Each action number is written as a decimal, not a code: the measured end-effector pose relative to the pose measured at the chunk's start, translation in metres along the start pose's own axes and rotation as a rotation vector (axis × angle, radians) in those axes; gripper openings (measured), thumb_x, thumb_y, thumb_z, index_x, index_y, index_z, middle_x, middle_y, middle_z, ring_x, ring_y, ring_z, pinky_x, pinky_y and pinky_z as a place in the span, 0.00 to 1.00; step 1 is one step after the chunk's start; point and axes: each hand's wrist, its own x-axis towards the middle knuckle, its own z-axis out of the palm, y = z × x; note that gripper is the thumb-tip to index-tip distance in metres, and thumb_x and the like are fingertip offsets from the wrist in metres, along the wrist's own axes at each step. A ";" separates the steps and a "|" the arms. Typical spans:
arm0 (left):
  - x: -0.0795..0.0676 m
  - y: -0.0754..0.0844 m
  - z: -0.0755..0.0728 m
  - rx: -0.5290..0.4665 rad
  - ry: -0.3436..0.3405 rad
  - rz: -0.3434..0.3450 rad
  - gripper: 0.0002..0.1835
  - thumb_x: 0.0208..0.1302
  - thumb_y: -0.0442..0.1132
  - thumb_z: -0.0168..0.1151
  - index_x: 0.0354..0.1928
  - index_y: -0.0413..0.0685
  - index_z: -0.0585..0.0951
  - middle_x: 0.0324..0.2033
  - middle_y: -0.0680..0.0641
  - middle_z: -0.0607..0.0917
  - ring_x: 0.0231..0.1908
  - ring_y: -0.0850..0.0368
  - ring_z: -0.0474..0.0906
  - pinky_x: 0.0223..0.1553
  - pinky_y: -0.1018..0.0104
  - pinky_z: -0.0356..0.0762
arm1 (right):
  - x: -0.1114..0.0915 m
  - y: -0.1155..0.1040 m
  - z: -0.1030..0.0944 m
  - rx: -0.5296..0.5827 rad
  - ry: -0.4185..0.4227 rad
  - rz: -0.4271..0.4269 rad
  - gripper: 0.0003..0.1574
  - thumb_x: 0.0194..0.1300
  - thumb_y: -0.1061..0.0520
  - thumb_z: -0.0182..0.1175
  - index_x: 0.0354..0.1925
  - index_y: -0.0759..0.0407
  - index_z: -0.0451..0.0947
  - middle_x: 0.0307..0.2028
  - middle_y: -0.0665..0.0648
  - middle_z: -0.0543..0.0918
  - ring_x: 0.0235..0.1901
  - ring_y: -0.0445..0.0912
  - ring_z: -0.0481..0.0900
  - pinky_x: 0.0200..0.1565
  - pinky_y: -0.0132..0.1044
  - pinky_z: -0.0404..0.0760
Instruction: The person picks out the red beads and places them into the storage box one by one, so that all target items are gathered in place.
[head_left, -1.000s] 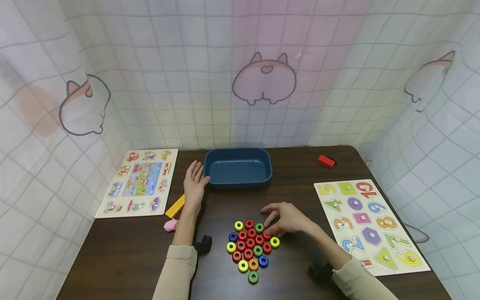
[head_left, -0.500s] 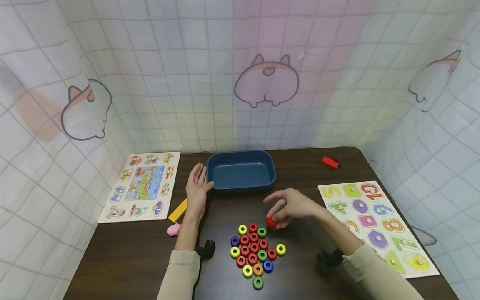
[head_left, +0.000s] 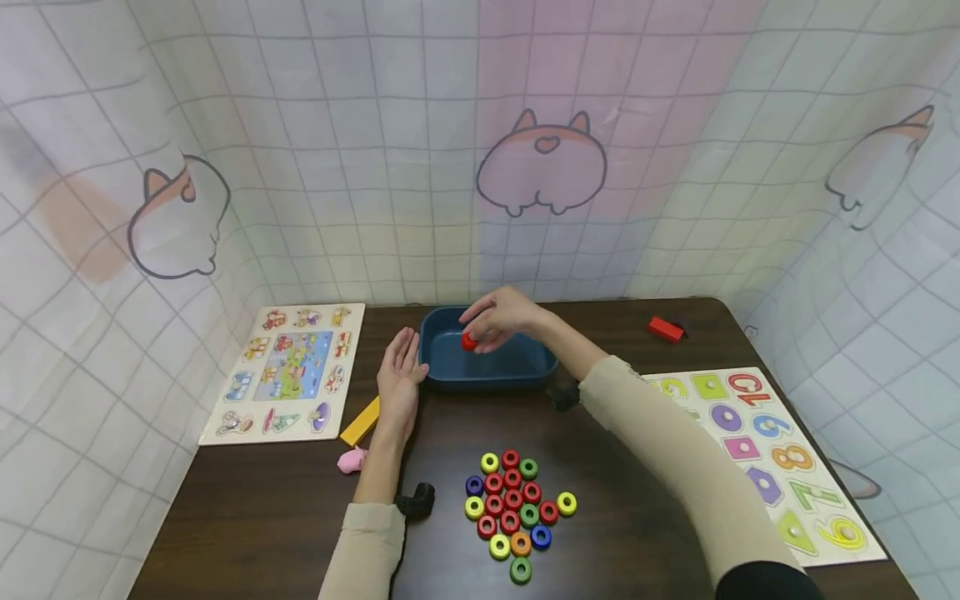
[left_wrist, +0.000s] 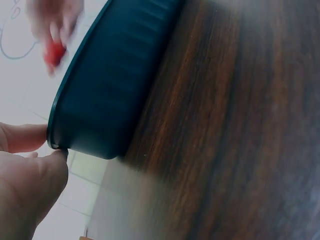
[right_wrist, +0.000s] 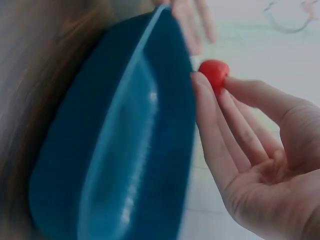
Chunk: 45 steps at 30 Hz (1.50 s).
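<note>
My right hand (head_left: 504,317) is over the dark blue tray (head_left: 487,385), pinching a red ring (head_left: 468,342) between thumb and fingers. In the right wrist view the ring (right_wrist: 214,75) sits at the fingertips, its hole mostly turned away. Against the tray's left end rests my left hand (head_left: 399,383), with fingers straight along the outside. The left wrist view has the thumb (left_wrist: 47,175) and a finger right at the tray's rim corner. Several small rings, red, yellow, green, blue and orange, lie in a loose cluster on the table, a red ring (head_left: 513,499) among them.
A picture puzzle board (head_left: 341,321) lies at the left, a number and shape board (head_left: 843,560) at the right, partly behind the right sleeve. Beside the left forearm are a yellow block (head_left: 360,422) and a pink piece (head_left: 351,461). A red block (head_left: 665,329) lies back right.
My right hand has picked a red ring out of the cluster's right side, lifted it and carried it forward and left over the tray. The left hand has stayed at the tray.
</note>
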 end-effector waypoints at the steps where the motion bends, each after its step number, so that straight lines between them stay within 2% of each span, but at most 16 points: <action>1: -0.002 0.001 0.001 -0.006 -0.002 -0.007 0.37 0.65 0.15 0.45 0.73 0.48 0.59 0.73 0.48 0.59 0.74 0.54 0.53 0.71 0.57 0.52 | 0.010 0.004 0.004 0.004 0.022 0.011 0.25 0.59 0.65 0.67 0.56 0.65 0.79 0.41 0.65 0.86 0.36 0.62 0.87 0.46 0.59 0.81; 5: -0.010 0.006 0.008 -0.023 -0.015 -0.018 0.37 0.64 0.14 0.44 0.73 0.45 0.58 0.74 0.47 0.58 0.74 0.53 0.52 0.71 0.53 0.50 | 0.040 0.024 0.019 -0.001 0.108 0.050 0.24 0.58 0.66 0.66 0.54 0.68 0.79 0.40 0.66 0.86 0.35 0.60 0.87 0.42 0.54 0.84; 8: -0.013 0.008 0.011 -0.028 -0.017 -0.014 0.37 0.64 0.14 0.44 0.73 0.44 0.58 0.74 0.45 0.58 0.74 0.52 0.51 0.71 0.52 0.49 | 0.055 0.038 0.030 -0.029 0.172 0.064 0.21 0.58 0.67 0.67 0.51 0.67 0.82 0.38 0.65 0.87 0.32 0.58 0.88 0.39 0.50 0.86; 12: -0.013 0.007 0.014 -0.027 -0.029 -0.014 0.36 0.65 0.14 0.43 0.74 0.43 0.57 0.74 0.44 0.57 0.74 0.50 0.50 0.71 0.52 0.49 | 0.063 0.049 0.036 -0.049 0.237 0.082 0.18 0.58 0.66 0.67 0.49 0.64 0.84 0.37 0.63 0.87 0.31 0.56 0.88 0.37 0.47 0.87; 16: -0.012 0.007 0.016 -0.032 -0.044 -0.014 0.36 0.64 0.14 0.44 0.74 0.39 0.55 0.74 0.44 0.57 0.74 0.50 0.50 0.71 0.51 0.48 | 0.058 0.051 0.033 -0.067 0.262 0.054 0.19 0.59 0.64 0.68 0.50 0.63 0.84 0.38 0.61 0.88 0.32 0.54 0.88 0.37 0.45 0.87; 21: -0.003 0.003 0.013 -0.032 -0.038 0.002 0.36 0.64 0.14 0.44 0.74 0.40 0.56 0.73 0.46 0.59 0.74 0.52 0.52 0.72 0.54 0.49 | 0.027 0.030 0.025 -0.135 0.241 -0.090 0.16 0.60 0.57 0.69 0.48 0.58 0.85 0.40 0.59 0.88 0.36 0.56 0.88 0.39 0.47 0.86; 24: 0.001 0.001 0.010 -0.020 -0.023 0.019 0.36 0.64 0.14 0.44 0.73 0.42 0.59 0.73 0.47 0.60 0.73 0.54 0.54 0.72 0.55 0.50 | -0.003 0.013 0.024 -0.144 0.199 -0.174 0.14 0.61 0.57 0.68 0.46 0.56 0.85 0.40 0.61 0.88 0.37 0.57 0.87 0.41 0.52 0.85; 27: 0.003 0.001 0.007 -0.009 -0.005 0.029 0.36 0.63 0.13 0.46 0.73 0.43 0.60 0.72 0.48 0.62 0.73 0.55 0.56 0.71 0.56 0.51 | -0.036 0.005 0.028 -0.166 0.139 -0.210 0.12 0.61 0.56 0.68 0.45 0.53 0.86 0.39 0.59 0.88 0.36 0.55 0.88 0.40 0.52 0.85; 30: 0.003 0.000 0.004 -0.008 0.008 0.032 0.37 0.62 0.13 0.46 0.72 0.42 0.61 0.71 0.48 0.63 0.72 0.56 0.57 0.71 0.56 0.53 | -0.067 0.011 0.035 -0.161 0.034 -0.183 0.11 0.61 0.56 0.68 0.44 0.53 0.86 0.37 0.56 0.89 0.35 0.56 0.88 0.38 0.52 0.86; 34: 0.002 0.000 0.000 -0.017 0.013 0.037 0.37 0.61 0.13 0.46 0.72 0.41 0.61 0.71 0.47 0.63 0.72 0.54 0.57 0.71 0.55 0.53 | -0.092 0.037 0.046 -0.211 -0.087 -0.103 0.14 0.59 0.57 0.70 0.45 0.57 0.86 0.35 0.53 0.89 0.33 0.56 0.88 0.36 0.52 0.86; 38: 0.002 -0.001 -0.002 -0.028 0.012 0.028 0.37 0.61 0.13 0.47 0.72 0.40 0.61 0.71 0.46 0.63 0.72 0.53 0.57 0.71 0.55 0.52 | -0.100 0.069 0.057 -0.307 -0.105 -0.024 0.15 0.54 0.57 0.73 0.43 0.57 0.87 0.33 0.51 0.89 0.30 0.49 0.87 0.32 0.47 0.87; 41: 0.001 -0.002 -0.002 -0.019 0.009 0.012 0.37 0.61 0.13 0.47 0.72 0.40 0.60 0.72 0.46 0.63 0.72 0.55 0.58 0.71 0.57 0.54 | -0.102 0.086 0.063 -0.290 -0.094 0.034 0.14 0.52 0.61 0.74 0.41 0.57 0.87 0.31 0.52 0.88 0.28 0.49 0.87 0.30 0.45 0.87; 45: 0.001 -0.003 -0.003 -0.009 0.000 0.008 0.37 0.62 0.13 0.47 0.72 0.41 0.60 0.71 0.47 0.63 0.72 0.56 0.58 0.70 0.60 0.55 | -0.100 0.093 0.066 -0.233 -0.104 0.050 0.14 0.53 0.66 0.72 0.40 0.58 0.87 0.31 0.56 0.88 0.28 0.54 0.88 0.30 0.47 0.87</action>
